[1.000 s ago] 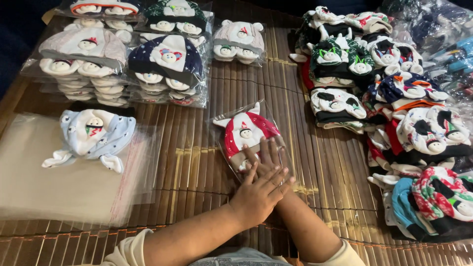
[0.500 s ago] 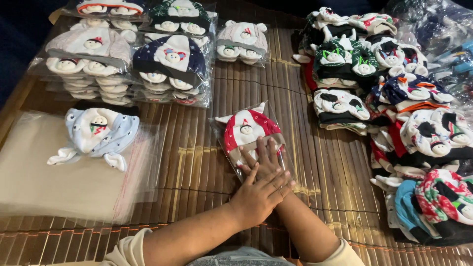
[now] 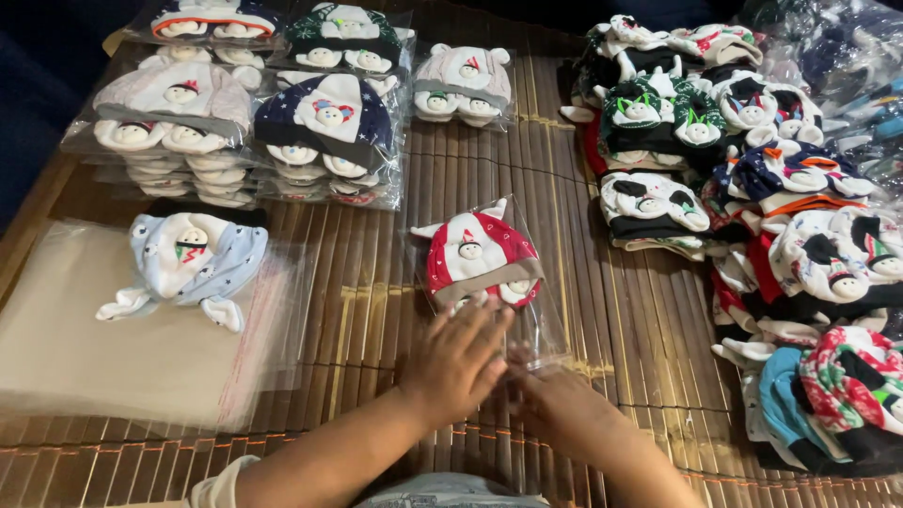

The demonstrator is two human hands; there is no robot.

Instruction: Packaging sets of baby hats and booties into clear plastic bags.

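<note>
Your left hand (image 3: 456, 362) lies flat, fingers spread, on the near end of a clear plastic bag (image 3: 541, 325) that holds a red-and-white knitted baby hat with a small snowman face (image 3: 480, 259). It presses down and grasps nothing. Your right hand (image 3: 564, 409) sits just beside it, to the right, partly tucked under the left fingertips at the bag's near edge; you cannot tell from here whether it pinches the plastic or only rests on it.

The bagged hat lies near the middle of the brown bamboo slat mat (image 3: 376, 310), its two points aimed to the far side.

To the left, a pale blue star-print hat (image 3: 188, 263) rests unbagged on a stack of flat clear bags (image 3: 113, 357). At the far left stand piles of bagged hats (image 3: 263, 122), one topped by a navy hat. Along the right side, heaps of loose hats in mixed colours (image 3: 800, 216) run from far to near.
</note>
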